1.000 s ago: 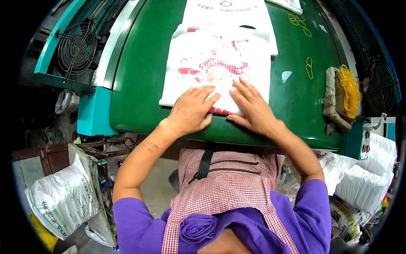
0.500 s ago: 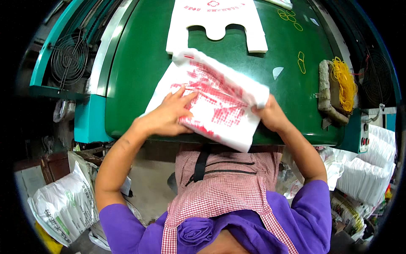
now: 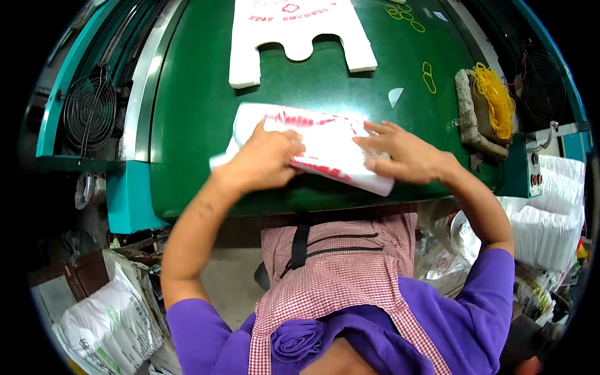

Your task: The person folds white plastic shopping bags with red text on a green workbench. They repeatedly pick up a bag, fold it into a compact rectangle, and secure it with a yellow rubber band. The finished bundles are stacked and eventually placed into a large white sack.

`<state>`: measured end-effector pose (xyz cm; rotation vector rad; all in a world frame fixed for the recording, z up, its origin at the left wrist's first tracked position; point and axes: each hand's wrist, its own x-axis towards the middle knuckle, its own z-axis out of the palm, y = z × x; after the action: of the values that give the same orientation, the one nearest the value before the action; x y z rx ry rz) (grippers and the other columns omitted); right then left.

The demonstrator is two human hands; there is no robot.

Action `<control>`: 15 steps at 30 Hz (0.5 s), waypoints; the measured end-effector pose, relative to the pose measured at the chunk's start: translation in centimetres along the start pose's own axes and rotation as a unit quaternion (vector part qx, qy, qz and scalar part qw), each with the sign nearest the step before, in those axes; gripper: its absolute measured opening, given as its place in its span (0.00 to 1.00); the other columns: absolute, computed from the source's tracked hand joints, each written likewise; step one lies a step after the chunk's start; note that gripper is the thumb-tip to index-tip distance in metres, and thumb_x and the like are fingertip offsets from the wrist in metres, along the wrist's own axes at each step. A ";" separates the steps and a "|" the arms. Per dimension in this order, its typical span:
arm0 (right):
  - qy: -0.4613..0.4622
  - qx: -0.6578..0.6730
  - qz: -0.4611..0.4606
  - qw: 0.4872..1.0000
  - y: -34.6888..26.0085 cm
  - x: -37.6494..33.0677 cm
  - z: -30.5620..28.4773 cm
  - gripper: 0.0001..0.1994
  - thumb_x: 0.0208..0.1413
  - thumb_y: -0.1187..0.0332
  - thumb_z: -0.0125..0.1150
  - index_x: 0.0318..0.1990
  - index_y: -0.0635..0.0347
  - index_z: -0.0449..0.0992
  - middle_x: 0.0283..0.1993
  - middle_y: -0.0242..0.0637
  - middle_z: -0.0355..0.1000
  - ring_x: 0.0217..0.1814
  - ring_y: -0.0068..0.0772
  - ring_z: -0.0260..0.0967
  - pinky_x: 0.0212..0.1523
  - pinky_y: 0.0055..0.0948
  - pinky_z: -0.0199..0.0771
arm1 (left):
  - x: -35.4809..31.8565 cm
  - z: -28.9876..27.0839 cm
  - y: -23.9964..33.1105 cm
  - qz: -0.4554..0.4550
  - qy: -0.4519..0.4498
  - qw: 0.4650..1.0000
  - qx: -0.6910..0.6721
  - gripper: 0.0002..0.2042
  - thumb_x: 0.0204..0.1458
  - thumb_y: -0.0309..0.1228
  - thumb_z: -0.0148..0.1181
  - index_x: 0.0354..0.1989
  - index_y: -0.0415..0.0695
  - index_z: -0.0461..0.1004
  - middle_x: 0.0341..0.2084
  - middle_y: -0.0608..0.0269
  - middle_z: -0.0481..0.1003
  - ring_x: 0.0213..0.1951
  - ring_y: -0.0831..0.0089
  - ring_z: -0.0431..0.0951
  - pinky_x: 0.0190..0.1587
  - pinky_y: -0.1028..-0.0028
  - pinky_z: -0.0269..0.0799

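Note:
A folded stack of white plastic bags with red print lies near the front edge of the green worktable. My left hand grips its left part, thumb raised and the other fingers curled over the near side, slightly blurred. Across its right end rests my right hand, palm down with fingers stretched and apart. Beyond it, a second stack of white vest-shaped bags lies flat, its two handle straps and middle tab pointing toward me.
Yellow rubber bands lie at the far right of the table, near a white half-round scrap. A padded tray holds a heap of yellow bands. White packed bundles stand at the right, a full white sack at the lower left.
The stack, tilted up and half unfolded before, now lies lower and more compact on the table. My right hand has let go of its corner and spread over its top.

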<state>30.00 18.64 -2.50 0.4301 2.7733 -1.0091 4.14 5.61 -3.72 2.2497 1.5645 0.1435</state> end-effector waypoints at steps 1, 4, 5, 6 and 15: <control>-0.007 -0.061 -0.005 0.998 -2.0 -0.3 1.0 0.33 0.49 0.49 0.53 0.55 0.69 0.65 0.61 0.56 0.58 0.69 0.55 0.46 0.66 0.48 0.46 | -0.6 0.9 1.8 -0.025 -0.020 0.999 0.036 0.17 0.38 0.30 0.60 0.41 0.46 0.74 0.47 0.52 0.71 0.50 0.57 0.70 0.57 0.42 0.52; 0.071 -0.201 -0.065 0.975 -3.1 -2.3 5.0 0.32 0.42 0.55 0.64 0.51 0.71 0.68 0.59 0.59 0.59 0.65 0.55 0.52 0.62 0.44 0.55 | -2.7 1.2 5.4 0.002 -0.031 0.996 0.086 0.25 0.37 0.27 0.60 0.50 0.47 0.69 0.51 0.49 0.69 0.53 0.57 0.69 0.57 0.46 0.54; 0.070 -0.183 -0.068 0.978 -2.9 -2.4 4.7 0.28 0.38 0.59 0.68 0.45 0.69 0.71 0.59 0.54 0.59 0.63 0.53 0.55 0.57 0.44 0.61 | -3.5 1.1 4.8 0.010 -0.036 0.998 0.047 0.25 0.36 0.27 0.61 0.49 0.46 0.70 0.50 0.49 0.70 0.51 0.56 0.70 0.56 0.53 0.59; 0.081 -0.138 -0.063 0.985 -2.2 -2.2 4.0 0.24 0.40 0.56 0.66 0.38 0.68 0.74 0.51 0.53 0.67 0.53 0.51 0.64 0.48 0.42 0.67 | -4.2 1.4 2.7 0.049 0.018 0.995 -0.084 0.21 0.40 0.29 0.60 0.47 0.44 0.71 0.42 0.48 0.74 0.44 0.53 0.74 0.47 0.62 0.68; 0.247 0.125 0.111 0.955 6.2 2.1 0.8 0.18 0.48 0.59 0.64 0.42 0.63 0.76 0.38 0.47 0.74 0.39 0.41 0.73 0.40 0.35 0.72 | 1.9 1.1 -0.3 -0.024 0.091 0.996 -0.001 0.29 0.42 0.45 0.65 0.54 0.47 0.69 0.46 0.56 0.67 0.48 0.60 0.66 0.48 0.65 0.65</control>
<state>30.03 23.11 -7.40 1.1470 2.9112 -1.3533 4.93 7.10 -5.13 2.2495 1.7071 0.3450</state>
